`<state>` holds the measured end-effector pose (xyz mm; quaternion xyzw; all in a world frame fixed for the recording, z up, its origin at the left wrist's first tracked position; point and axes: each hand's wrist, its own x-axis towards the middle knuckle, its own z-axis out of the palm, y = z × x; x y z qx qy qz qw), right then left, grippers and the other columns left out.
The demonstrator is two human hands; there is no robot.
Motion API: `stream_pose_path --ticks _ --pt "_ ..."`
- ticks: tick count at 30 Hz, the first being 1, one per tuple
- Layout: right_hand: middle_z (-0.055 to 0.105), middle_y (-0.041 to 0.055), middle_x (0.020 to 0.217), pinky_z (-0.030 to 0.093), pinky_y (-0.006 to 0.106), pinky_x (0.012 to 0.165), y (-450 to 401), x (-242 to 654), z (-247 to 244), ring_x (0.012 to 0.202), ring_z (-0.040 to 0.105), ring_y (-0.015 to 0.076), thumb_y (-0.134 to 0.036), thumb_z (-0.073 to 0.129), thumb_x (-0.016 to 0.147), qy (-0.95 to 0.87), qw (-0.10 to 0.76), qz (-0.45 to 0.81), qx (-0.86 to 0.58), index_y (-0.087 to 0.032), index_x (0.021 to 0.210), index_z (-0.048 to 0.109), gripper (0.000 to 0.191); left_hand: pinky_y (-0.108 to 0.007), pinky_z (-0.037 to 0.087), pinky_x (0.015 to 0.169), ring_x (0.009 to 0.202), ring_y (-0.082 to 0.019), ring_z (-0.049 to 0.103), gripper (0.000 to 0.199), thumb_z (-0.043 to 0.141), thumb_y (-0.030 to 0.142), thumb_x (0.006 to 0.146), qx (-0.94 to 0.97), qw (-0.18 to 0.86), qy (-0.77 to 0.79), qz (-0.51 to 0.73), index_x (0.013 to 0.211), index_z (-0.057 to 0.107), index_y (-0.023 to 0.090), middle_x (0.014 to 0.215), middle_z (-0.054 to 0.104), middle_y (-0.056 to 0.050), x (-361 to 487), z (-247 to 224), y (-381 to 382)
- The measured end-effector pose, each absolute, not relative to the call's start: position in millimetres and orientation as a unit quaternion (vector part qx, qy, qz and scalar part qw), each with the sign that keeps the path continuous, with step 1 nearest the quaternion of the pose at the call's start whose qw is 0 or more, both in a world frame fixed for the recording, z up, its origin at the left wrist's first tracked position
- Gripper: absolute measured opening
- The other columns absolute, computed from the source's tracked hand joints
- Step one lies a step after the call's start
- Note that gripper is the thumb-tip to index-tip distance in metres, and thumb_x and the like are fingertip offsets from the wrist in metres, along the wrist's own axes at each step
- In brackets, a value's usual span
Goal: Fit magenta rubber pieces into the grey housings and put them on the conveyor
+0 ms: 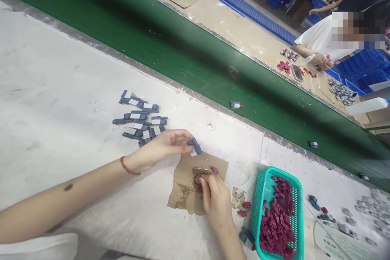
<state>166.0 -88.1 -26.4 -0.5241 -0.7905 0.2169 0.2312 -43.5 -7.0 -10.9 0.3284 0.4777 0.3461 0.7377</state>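
Observation:
My left hand [170, 146] is closed on a small dark blue-grey plastic part [195, 146] with a white patch, held above the far edge of a piece of brown cardboard [183, 170]. Over the cardboard, my right hand [217, 199] has its thumb and fingers pinched together at a small round dark-rimmed piece [198, 179]. Whether the fingers hold that piece or something smaller is hidden. A wet, shiny patch surrounds it. One maroon piece [214, 169] lies on the cardboard, and another shows partly beside my right fingertips.
Several blue-grey parts [140, 118] lie left of my left hand. A green basket [255, 207] of maroon pieces stands at right, with grey parts [371, 211] beyond. A green conveyor belt [189, 65] carrying a few parts crosses ahead; a co-worker [317, 32] sits across it.

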Motion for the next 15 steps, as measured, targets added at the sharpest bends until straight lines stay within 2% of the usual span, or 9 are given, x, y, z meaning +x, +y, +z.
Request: stream_pose_path --ticks 5,10,12,15 --pt "0.067 0.0021 0.069 0.047 0.026 0.056 -90.0 175.6 -26.9 0.059 0.063 0.0163 -0.025 0.042 0.097 -0.714 0.283 0.287 -0.572 -0.022 0.083 0.059 0.022 -0.027 0.048 0.069 0.072 -0.015 0.062 0.033 0.082 0.024 0.067 0.253 0.777 0.447 0.363 0.096 0.067 0.02 0.084 0.067 0.0 -36.6 -19.7 -28.6" --pt "0.067 0.0026 0.068 0.047 0.026 0.057 -90.2 176.8 -29.5 0.059 0.062 0.0167 -0.027 0.045 0.095 -0.693 0.298 0.313 -0.577 -0.021 0.081 0.062 0.022 -0.028 0.05 0.083 0.083 -0.015 0.064 0.036 0.082 0.023 0.069 0.209 0.818 0.402 0.354 0.103 0.071 0.023 0.099 0.067 -0.002 -34.2 -27.4 -43.8" --pt "0.067 0.0025 0.068 0.048 0.026 0.057 -90.3 175.9 -29.7 0.058 0.062 0.0166 -0.029 0.047 0.094 -0.668 0.31 0.333 -0.589 -0.02 0.081 0.063 0.022 -0.028 0.05 0.083 0.086 -0.016 0.064 0.037 0.084 0.025 0.067 0.207 0.825 0.392 0.349 0.101 0.071 0.022 0.094 0.069 -0.003 -35.4 -31.7 -46.3" --pt "0.066 0.0015 0.066 0.047 0.025 0.052 -90.0 172.0 -28.1 0.056 0.06 0.0154 -0.036 0.049 0.093 -0.59 0.359 0.39 -0.609 -0.02 0.08 0.063 0.025 -0.026 0.05 0.076 0.08 -0.016 0.064 0.04 0.086 0.029 0.064 0.212 0.823 0.4 0.344 0.099 0.07 0.021 0.083 0.07 -0.001 -37.6 -36.9 -47.6"
